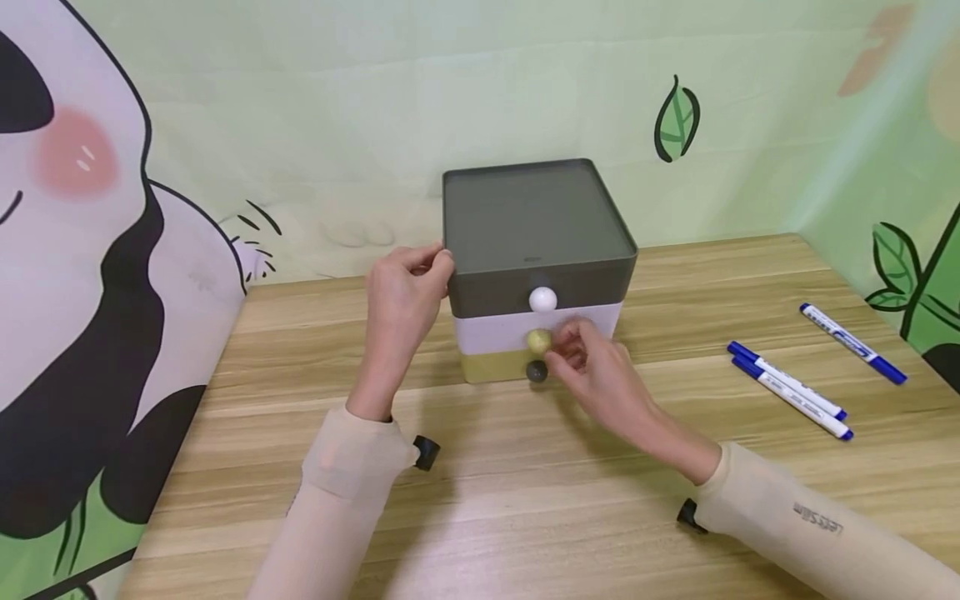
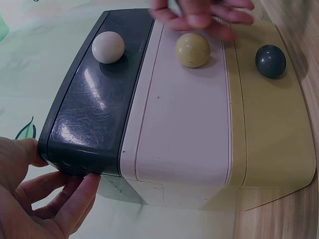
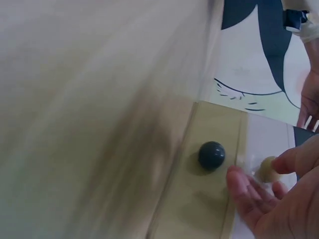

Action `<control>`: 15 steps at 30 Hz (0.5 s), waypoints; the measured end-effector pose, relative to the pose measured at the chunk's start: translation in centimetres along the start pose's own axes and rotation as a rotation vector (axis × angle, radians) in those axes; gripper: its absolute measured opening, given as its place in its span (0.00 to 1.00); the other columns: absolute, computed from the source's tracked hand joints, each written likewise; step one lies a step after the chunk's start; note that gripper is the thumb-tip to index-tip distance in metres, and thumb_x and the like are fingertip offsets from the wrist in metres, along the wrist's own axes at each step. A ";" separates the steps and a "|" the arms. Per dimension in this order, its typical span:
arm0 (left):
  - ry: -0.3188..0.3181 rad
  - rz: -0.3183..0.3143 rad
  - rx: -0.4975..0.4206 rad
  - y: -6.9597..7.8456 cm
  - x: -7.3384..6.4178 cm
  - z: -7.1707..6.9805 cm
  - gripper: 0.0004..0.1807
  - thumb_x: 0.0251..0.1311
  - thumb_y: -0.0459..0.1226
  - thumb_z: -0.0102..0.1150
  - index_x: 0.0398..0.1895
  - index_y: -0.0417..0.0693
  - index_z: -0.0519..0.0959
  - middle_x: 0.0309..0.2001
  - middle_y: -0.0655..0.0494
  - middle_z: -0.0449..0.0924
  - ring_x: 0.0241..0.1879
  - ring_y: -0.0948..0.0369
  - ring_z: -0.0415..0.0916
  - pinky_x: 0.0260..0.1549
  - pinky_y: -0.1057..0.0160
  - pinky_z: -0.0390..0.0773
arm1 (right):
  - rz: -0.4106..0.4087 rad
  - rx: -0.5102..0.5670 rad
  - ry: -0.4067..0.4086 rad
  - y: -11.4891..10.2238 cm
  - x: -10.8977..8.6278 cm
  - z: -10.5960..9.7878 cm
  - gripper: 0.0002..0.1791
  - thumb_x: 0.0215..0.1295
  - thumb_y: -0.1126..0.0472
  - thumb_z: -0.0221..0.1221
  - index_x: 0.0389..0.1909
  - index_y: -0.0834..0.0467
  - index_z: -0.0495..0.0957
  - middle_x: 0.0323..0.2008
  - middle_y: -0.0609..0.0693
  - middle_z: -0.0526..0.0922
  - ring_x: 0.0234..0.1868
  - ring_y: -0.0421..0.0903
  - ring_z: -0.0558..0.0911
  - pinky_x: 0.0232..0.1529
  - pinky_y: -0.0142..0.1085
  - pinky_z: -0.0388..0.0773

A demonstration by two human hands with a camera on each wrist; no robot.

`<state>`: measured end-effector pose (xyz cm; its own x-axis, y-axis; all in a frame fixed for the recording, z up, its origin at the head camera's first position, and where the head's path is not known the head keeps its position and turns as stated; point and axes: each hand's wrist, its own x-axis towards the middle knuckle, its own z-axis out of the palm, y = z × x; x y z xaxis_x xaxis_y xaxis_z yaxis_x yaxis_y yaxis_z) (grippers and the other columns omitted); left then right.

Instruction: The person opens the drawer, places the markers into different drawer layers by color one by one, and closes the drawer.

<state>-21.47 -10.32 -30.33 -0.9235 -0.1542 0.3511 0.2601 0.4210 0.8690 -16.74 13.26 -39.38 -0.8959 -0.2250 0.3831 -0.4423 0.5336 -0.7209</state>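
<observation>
A small three-drawer box (image 1: pixel 540 221) stands at the back of the table, with a dark grey top tier, a white middle tier and a mustard bottom tier. Its knobs are a white ball (image 1: pixel 543 299), a yellow ball (image 1: pixel 539 340) and a dark ball (image 1: pixel 536 371); all drawers sit flush. My left hand (image 1: pixel 408 300) grips the upper left front corner of the box, thumb at the top edge and fingertips against the side (image 2: pixel 55 199). Close by the yellow knob (image 2: pixel 193 50) is my right hand (image 1: pixel 600 375), its fingers loosely bent and not wrapped round the knob.
Three blue-and-white marker pens lie on the wooden table to the right: a pair side by side (image 1: pixel 795 392) and a single marker (image 1: pixel 853 343) farther right. A cloth backdrop (image 1: pixel 360 125) printed with a panda and leaves hangs behind the box.
</observation>
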 end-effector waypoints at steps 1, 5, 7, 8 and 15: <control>0.001 0.003 0.002 0.0 0.0 0.0 0.16 0.64 0.38 0.59 0.49 0.42 0.89 0.41 0.48 0.86 0.28 0.59 0.86 0.29 0.65 0.84 | 0.008 -0.026 -0.014 0.1 -0.2 0.0 0.06 0.69 0.70 0.63 0.43 0.66 0.78 0.37 0.56 0.87 0.35 0.47 0.85 0.37 0.37 0.85; 0.006 0.005 0.005 0.0 0.0 -0.1 0.16 0.64 0.39 0.59 0.49 0.43 0.90 0.41 0.49 0.86 0.28 0.59 0.85 0.29 0.65 0.84 | 0.015 -0.112 -0.089 0.8 -0.5 0.3 0.04 0.68 0.70 0.63 0.42 0.65 0.83 0.36 0.55 0.88 0.35 0.46 0.85 0.37 0.39 0.85; 0.004 0.001 0.002 0.0 0.0 -0.1 0.16 0.64 0.39 0.59 0.50 0.43 0.89 0.41 0.49 0.86 0.28 0.59 0.85 0.29 0.65 0.84 | 0.022 -0.122 -0.120 1.2 -0.5 0.6 0.07 0.68 0.70 0.64 0.45 0.66 0.84 0.38 0.56 0.88 0.35 0.47 0.86 0.38 0.40 0.86; 0.003 -0.002 0.001 0.0 0.0 -0.1 0.16 0.64 0.39 0.59 0.50 0.43 0.89 0.41 0.49 0.86 0.28 0.59 0.86 0.29 0.65 0.84 | 0.025 -0.123 -0.132 1.3 -0.5 0.8 0.08 0.68 0.70 0.64 0.46 0.66 0.84 0.39 0.57 0.88 0.36 0.48 0.87 0.38 0.40 0.86; -0.007 -0.008 -0.006 -0.1 0.1 -0.1 0.16 0.65 0.39 0.59 0.50 0.43 0.89 0.40 0.48 0.86 0.28 0.59 0.86 0.30 0.64 0.85 | 0.016 -0.150 -0.153 1.6 0.0 1.8 0.10 0.69 0.68 0.64 0.49 0.66 0.85 0.42 0.56 0.88 0.36 0.45 0.84 0.38 0.39 0.84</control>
<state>-21.52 -10.42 -30.34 -0.9277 -0.1509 0.3415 0.2544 0.4139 0.8740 -17.58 12.63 -41.60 -0.9036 -0.3311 0.2718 -0.4272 0.6510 -0.6275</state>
